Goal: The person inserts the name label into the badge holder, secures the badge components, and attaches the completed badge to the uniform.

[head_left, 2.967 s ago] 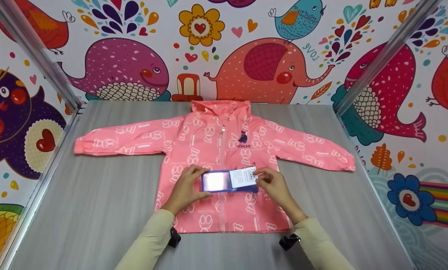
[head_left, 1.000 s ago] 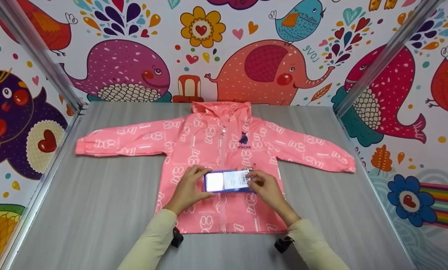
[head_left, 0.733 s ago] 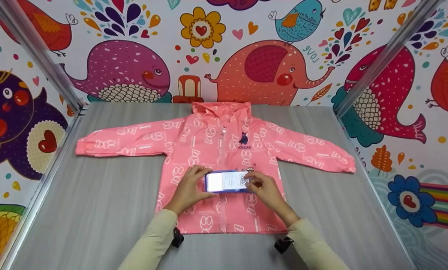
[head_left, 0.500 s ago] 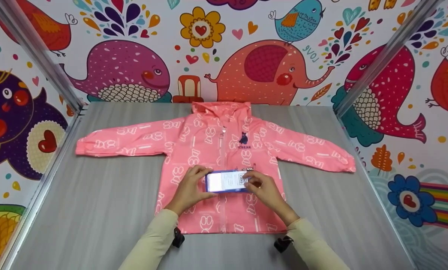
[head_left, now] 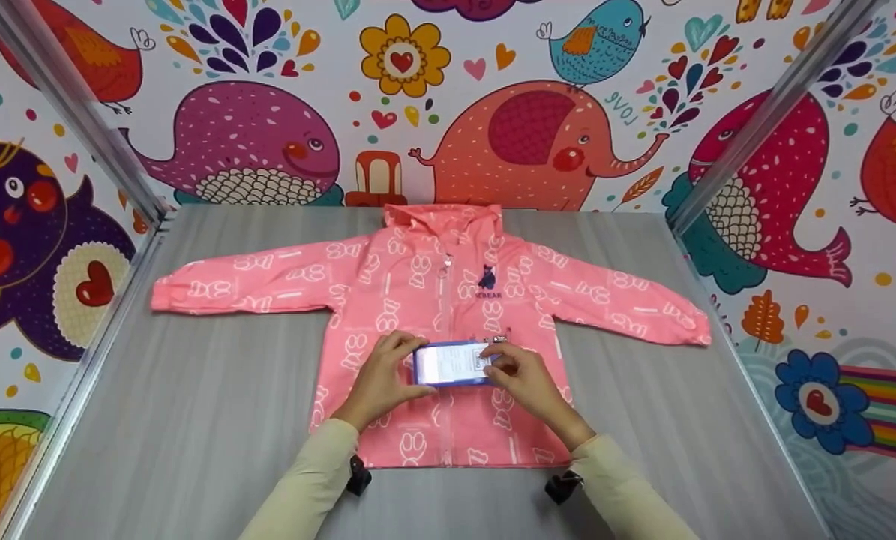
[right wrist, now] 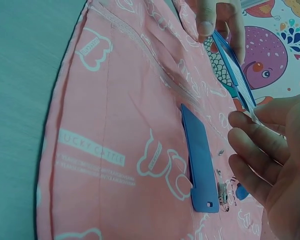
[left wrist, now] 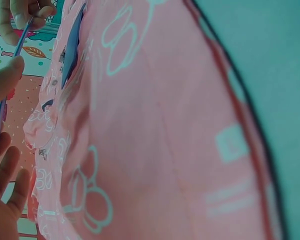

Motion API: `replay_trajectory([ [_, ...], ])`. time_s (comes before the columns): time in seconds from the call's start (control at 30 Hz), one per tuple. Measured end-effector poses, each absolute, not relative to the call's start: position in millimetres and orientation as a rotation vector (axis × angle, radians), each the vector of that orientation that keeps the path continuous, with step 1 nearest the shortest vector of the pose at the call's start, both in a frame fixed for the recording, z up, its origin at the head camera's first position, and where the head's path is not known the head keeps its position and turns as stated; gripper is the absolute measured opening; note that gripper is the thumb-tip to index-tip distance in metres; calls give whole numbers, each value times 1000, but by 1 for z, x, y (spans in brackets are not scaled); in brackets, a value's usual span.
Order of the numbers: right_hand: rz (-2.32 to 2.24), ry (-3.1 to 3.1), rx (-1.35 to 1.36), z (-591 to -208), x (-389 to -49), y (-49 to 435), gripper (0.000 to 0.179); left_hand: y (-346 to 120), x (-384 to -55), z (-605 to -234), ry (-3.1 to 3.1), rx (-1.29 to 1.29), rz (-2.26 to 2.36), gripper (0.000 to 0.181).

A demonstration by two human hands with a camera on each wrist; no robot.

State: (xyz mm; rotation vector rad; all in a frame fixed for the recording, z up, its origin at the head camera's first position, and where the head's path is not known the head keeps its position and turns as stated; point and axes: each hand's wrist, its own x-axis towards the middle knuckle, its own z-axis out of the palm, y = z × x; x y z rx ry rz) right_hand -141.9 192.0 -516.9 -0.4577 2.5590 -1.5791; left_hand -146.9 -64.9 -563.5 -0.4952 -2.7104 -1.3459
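Above a pink child's hooded jacket [head_left: 388,300], my left hand [head_left: 380,379] grips a blue card holder [head_left: 421,365] by its left end, fingers on the far edge and thumb on the near edge. A white printed card [head_left: 459,361] lies in or over most of the holder. My right hand [head_left: 526,375] pinches at the card's right end, covering that end. In the right wrist view, the holder [right wrist: 236,75] is seen nearly edge-on between both hands. A separate flat blue plate [right wrist: 201,165] with a small slot rests on the jacket, a metal clip [right wrist: 223,197] beside it.
The jacket lies front up on a grey table [head_left: 230,420], both sleeves spread sideways and the hood at the far side. Cartoon-printed walls [head_left: 268,142] and metal posts [head_left: 762,127] bound the table at the back and sides.
My right hand has moved left, sliding the card leftward along the holder, so less of the holder's bright face shows. The holder itself has shifted slightly right. The jacket lies as before.
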Motion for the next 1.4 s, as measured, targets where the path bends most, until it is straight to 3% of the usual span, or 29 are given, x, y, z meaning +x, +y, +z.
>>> replay_trajectory([
  [1.4,-1597,2577,-421,-519,-141,181,21,-61,-148,-562,-2712,-511,-1334,73],
])
